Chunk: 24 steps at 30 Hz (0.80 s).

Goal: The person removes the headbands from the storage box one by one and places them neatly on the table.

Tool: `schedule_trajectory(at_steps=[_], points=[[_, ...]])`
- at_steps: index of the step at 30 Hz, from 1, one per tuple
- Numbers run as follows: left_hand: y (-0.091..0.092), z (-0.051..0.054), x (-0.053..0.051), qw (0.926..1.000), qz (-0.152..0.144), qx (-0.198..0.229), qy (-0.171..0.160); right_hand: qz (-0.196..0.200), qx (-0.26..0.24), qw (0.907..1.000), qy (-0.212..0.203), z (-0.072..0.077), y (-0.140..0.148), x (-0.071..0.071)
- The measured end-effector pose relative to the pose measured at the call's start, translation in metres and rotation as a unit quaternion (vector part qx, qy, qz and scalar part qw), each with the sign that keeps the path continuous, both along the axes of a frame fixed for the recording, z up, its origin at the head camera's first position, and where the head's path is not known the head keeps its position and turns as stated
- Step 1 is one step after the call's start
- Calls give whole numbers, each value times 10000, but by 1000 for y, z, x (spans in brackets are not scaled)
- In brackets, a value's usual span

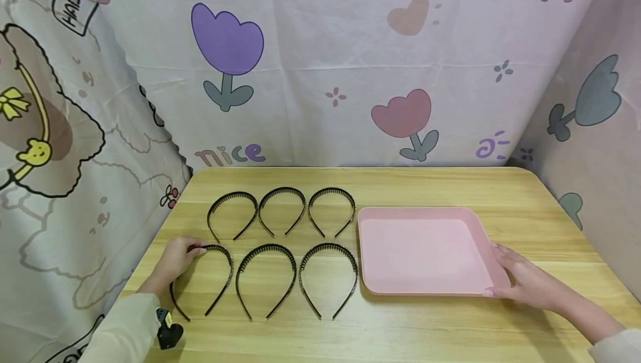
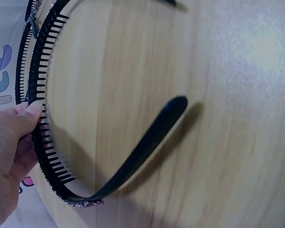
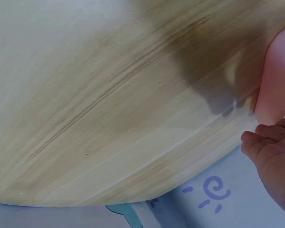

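Note:
At the near left of the table, my left hand (image 1: 177, 260) pinches the top of a black toothed headband (image 1: 231, 271) between thumb and fingers. In the left wrist view, its comb teeth, glittery outer edge and smooth tapered end show, the thumb lying over the band. Several more headbands lie in two rows, among them a front-middle one (image 1: 292, 265) and a front-right one (image 1: 355, 268). My right hand (image 1: 526, 279) holds the right side of an empty pink tray (image 1: 425, 251), thumb at its near corner and fingers along the rim. Only part of that grip shows in the right wrist view.
The light wooden table (image 1: 400, 329) has rounded far corners. Behind it and at both sides hangs a printed white cloth (image 1: 310, 29). A black device (image 1: 168, 329) sits at the left wrist. The tray stands right of the headbands, close to the nearest ones.

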State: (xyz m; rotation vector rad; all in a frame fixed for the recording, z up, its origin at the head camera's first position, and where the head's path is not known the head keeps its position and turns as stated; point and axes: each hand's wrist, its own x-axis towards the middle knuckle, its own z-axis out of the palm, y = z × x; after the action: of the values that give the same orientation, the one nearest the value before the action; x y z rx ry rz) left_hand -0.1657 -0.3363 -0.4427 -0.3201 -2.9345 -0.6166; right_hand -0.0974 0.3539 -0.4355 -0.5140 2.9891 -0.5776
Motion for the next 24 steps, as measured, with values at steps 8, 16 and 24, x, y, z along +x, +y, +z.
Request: schedule_trajectory(at_steps=[8,16,24], points=[[1,0,0,9999,80,82,14,77,-124,9999,40,1,-1,-2],[2,0,2,9997,149,213,-51,183,-208,9992,296,-1,0,-3],[4,9,1,9982,314,501,-79,21,-464,9989,96,9,4,-6]])
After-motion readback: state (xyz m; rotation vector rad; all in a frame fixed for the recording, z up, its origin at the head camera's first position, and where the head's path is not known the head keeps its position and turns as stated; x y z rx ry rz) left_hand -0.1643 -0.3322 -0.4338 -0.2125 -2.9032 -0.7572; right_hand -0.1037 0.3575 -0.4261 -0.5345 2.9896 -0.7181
